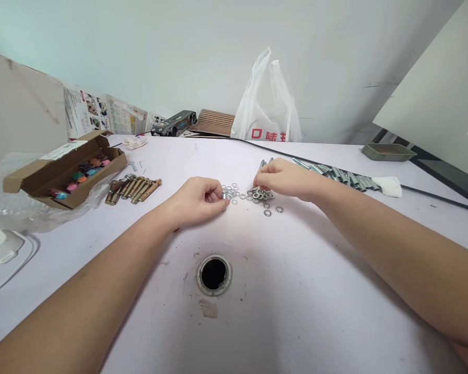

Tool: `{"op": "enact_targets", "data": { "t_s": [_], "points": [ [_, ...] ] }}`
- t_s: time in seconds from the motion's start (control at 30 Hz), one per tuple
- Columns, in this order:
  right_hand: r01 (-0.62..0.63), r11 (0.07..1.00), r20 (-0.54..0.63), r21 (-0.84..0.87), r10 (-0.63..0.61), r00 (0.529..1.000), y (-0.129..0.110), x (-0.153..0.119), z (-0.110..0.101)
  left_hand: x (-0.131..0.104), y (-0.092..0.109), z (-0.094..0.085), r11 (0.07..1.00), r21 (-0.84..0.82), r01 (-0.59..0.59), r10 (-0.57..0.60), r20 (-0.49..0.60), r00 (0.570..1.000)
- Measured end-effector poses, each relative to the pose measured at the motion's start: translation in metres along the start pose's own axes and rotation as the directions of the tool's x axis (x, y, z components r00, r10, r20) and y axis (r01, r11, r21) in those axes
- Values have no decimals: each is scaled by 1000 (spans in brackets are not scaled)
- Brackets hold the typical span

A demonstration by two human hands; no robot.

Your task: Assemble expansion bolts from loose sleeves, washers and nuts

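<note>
My left hand [200,200] rests low over the white tabletop, fingers curled and thumb against the index finger. A short silvery metal piece [224,196] shows upright at those fingertips; the rest of it is hidden. Just beyond lie small thin rings [232,188] in a loose cluster. Over a heap of flat metal washers [261,196] is my right hand [283,179], its fingertips pinched together and pointing down. Whatever they grip is hidden. A few single washers [267,213] lie nearer to me. Behind the right hand, ends of metal rods [262,163] peek out.
Brassy expansion bolts [134,188] lie left, beside an open cardboard box [70,174] of colourful caps. Silvery metal tubes [341,176] and a white tissue [387,187] lie right. A round hole [214,274] opens in the tabletop near me. A black cable [265,149] and plastic bag [267,104] are behind.
</note>
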State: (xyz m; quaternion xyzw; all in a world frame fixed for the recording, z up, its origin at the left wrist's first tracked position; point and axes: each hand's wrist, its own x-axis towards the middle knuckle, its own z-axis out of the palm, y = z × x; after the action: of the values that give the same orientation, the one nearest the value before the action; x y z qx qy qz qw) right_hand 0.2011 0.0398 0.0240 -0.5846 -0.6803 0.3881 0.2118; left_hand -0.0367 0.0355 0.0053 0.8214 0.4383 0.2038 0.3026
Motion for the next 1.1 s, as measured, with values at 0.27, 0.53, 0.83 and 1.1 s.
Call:
{"op": "enact_targets", "data": {
  "t_s": [0.27,0.53,0.83,1.1],
  "points": [
    [-329,685,242,650,224,944,0,5,-15,0,4,0,998,-42,35,-33,54,998],
    [-132,959,-97,-252,110,989,-19,-18,-15,0,1,-1,997,-72,38,-34,53,998],
    [-509,700,-413,-501,323,851,22,-19,-90,-2,12,3,999,19,28,-28,-2,1000],
    [-574,639,-446,-512,374,814,49,-8,-94,-3,9,2,1000,22,15,-15,0,1000]
  ]
}}
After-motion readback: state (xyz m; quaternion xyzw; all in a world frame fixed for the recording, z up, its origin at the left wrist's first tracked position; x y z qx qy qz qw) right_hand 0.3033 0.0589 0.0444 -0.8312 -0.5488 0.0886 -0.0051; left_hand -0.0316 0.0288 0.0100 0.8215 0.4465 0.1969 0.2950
